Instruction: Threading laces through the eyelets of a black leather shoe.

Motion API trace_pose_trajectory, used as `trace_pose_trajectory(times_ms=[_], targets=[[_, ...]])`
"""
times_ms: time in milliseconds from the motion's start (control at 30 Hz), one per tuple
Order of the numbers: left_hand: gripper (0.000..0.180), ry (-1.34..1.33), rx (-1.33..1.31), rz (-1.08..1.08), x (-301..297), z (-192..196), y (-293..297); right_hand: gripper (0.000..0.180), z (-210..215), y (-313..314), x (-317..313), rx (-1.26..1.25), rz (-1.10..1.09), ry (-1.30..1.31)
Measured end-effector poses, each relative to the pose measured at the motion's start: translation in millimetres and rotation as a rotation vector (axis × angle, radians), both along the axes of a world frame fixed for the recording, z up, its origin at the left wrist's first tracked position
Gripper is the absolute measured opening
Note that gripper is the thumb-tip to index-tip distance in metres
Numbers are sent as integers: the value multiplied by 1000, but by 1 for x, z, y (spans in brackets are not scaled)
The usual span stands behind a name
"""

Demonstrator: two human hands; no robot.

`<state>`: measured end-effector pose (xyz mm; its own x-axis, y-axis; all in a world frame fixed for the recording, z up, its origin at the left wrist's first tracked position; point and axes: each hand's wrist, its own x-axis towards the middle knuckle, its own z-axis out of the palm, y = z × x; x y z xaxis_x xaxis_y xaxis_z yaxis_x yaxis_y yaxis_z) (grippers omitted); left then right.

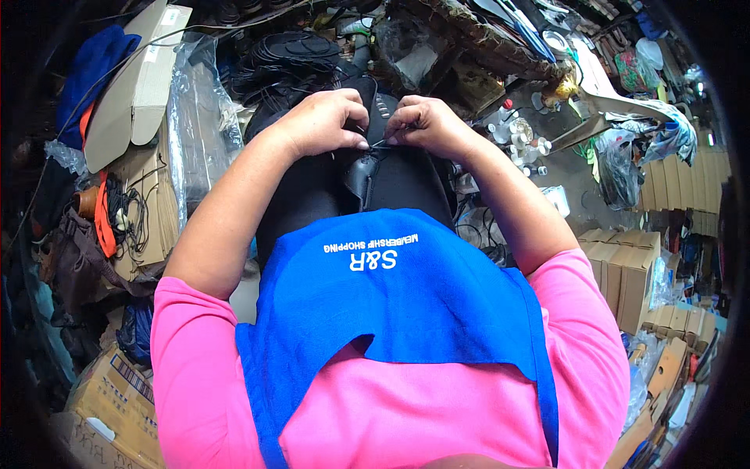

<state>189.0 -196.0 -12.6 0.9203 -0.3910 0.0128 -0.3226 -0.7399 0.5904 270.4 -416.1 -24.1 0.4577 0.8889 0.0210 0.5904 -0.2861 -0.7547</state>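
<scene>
A black, leather-like piece with a smooth sheen lies over my dark-clad lap. My left hand is closed at its upper part, fingers curled and thumb pointing inward. Close beside it, my right hand pinches with thumb and forefinger. A thin, pale strand or needle shows between the two hands' fingertips; which one is too small to tell. Beyond the fingers, a black strip carries a row of light marks. The fingers partly cover the piece where they meet it.
Black coiled material is heaped beyond my left hand. An open cardboard box and clear plastic stand at the left. Small white bottles cluster past my right forearm. Stacked cartons stand at the right. A blue apron covers my front.
</scene>
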Motion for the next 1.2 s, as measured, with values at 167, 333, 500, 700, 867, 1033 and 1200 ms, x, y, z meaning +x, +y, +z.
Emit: trace_pose_trajectory(times_ms=[167,333,500,700,867,1033,1200], targets=[[24,128,-118,12,4,-10,0,17,-3,2,-2,-25,31,-68],[25,233,-209,-70,8,-13,4,14,-21,-1,-16,116,-61,-53],[30,382,-210,-115,6,-12,10,17,-25,-8,-42,138,-159,-147],[37,457,-142,-144,8,-11,8,14,-12,-5,-56,48,-70,-565],[38,434,-99,-227,12,-13,11,13,25,15,-58,-251,93,-733],[31,324,-40,-91,21,-15,3,14,21,35,-50,-371,102,-658],[28,295,-259,-70,23,-31,12,14,22,21,-42,-313,49,-376]])
